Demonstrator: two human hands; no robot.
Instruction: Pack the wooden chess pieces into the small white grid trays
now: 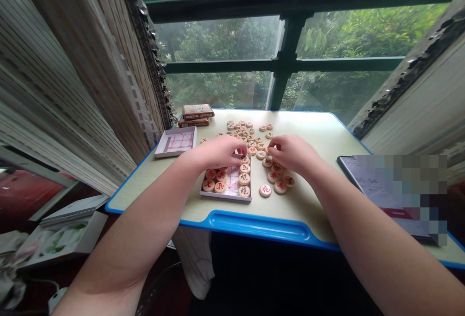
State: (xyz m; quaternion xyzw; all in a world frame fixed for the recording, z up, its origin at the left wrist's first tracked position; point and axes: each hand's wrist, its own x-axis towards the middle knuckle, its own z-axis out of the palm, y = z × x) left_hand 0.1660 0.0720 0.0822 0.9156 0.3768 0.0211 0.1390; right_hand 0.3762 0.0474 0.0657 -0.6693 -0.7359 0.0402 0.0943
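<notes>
My left hand (224, 152) reaches over a shallow white box (225, 197), its bent fingers closed on a Chinese chess piece (244, 159) at the box's far right corner. Below that piece, black-marked pieces (244, 178) form a column along the right side. Red-marked pieces (220, 187) lie in columns at the left, partly hidden by my hand. A bare strip with red grid lines shows between them. My right hand (290, 152) is curled, fingertips together, beside loose wooden pieces (260, 154) on the table. What its fingertips hold is too small to make out.
A white box lid (176, 141) with red lines lies at the left, near two stacked brown boxes (196, 112). Several loose pieces (250, 132) spread behind my hands. A tablet or phone (385, 195) rests at the right. The blue-edged table (319, 122) meets the window.
</notes>
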